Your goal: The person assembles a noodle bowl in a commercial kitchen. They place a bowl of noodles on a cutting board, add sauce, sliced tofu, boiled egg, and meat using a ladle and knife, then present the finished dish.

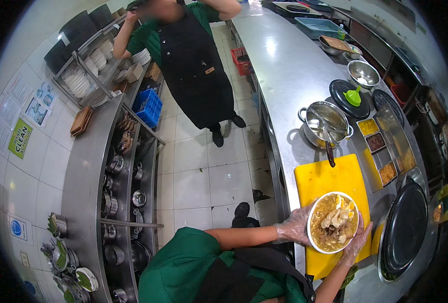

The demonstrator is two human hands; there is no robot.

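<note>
A round white bowl (310,233) is filled with brownish, soupy food, topped with pale meaty pieces, darker bits and egg slices. It is held over a yellow cutting board (321,177); whether its base touches the board I cannot tell. My left hand (295,228), in a clear plastic glove, grips the bowl's left side, its fingers partly hidden by the bowl. On the right side, my right hand (356,243), also gloved in clear plastic, is closed round the wall.
Beyond the board stands a steel pot (326,123) with utensils in it. Topping containers (375,142) and a large black lid (406,227) lie to the right. Across the aisle, another person (191,65) stands with raised arms beside shelves (90,166) of cookware.
</note>
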